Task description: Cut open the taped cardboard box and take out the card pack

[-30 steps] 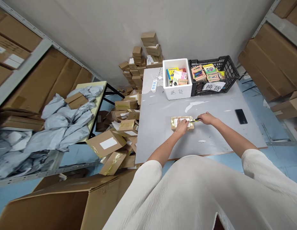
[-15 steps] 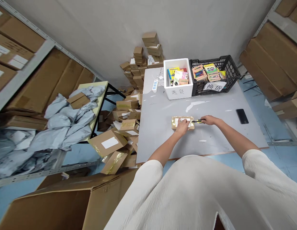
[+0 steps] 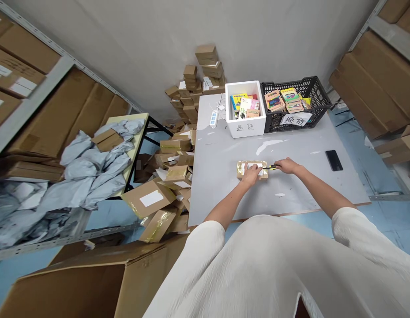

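Observation:
A small cardboard box (image 3: 239,170) with a white label and shiny yellowish tape lies on the grey table. My left hand (image 3: 251,175) holds it down from above, thumb and fingers over the label. In my right hand (image 3: 287,165), closed around its handle, is a black and yellow utility knife (image 3: 272,167). The knife points left, its tip at the right end of the box, close to my left fingers. Whether the blade is in the tape is too small to tell.
Behind stand a white foam box (image 3: 246,129) and a black crate (image 3: 295,121), both holding colourful small packs. A phone (image 3: 334,160) lies at the right, a power strip (image 3: 214,118) at the back left. Parcels (image 3: 174,174) are heaped left of the table (image 3: 218,190).
My right hand and the knife have shifted very slightly left and up. The box and my left hand stay in place.

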`<state>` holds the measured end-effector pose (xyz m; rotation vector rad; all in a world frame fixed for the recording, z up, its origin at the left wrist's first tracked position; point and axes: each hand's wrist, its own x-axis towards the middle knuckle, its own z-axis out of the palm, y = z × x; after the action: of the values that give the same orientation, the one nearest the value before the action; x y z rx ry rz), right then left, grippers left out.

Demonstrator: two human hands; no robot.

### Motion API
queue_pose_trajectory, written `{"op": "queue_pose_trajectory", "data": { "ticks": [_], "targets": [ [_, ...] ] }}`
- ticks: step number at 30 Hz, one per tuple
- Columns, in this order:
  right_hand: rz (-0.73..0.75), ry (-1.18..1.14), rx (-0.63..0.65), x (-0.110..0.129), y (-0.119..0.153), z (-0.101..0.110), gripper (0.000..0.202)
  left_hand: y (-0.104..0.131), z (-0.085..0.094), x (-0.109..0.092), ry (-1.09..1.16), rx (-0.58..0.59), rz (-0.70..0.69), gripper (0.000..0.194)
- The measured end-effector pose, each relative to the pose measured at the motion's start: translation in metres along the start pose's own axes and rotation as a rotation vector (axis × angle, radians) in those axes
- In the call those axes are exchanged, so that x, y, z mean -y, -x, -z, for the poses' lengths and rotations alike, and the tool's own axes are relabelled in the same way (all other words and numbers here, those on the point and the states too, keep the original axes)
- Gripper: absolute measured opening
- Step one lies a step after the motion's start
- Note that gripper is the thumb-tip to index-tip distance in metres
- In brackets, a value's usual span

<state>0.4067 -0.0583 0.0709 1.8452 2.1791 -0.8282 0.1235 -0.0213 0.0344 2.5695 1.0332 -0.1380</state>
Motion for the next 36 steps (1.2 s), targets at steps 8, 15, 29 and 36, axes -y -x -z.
{"op": "queue_pose_trajectory", "data": {
  "ticks": [8, 15, 29, 36],
  "targets": [
    [-0.086, -0.357, 0.142, -0.009, 0.007, -0.013, 0.028, 0.0, 0.001, -0.002, 0.032, -0.005, 0.0, 0.048],
    [-0.12, -0.57, 0.162, -0.011, 0.03, -0.031, 0.035, 0.001, 0.003, -0.003, 0.006, 0.013, 0.006, 0.044],
    [-0.241, -0.846, -0.056, 0.005, 0.046, -0.055, 0.039, 0.005, 0.006, -0.002, 0.095, -0.061, -0.022, 0.062],
    [-0.183, -0.663, -0.188, 0.019, 0.059, -0.053, 0.041, -0.014, 0.013, -0.002, 0.103, -0.127, 0.095, 0.062]
  ]
}}
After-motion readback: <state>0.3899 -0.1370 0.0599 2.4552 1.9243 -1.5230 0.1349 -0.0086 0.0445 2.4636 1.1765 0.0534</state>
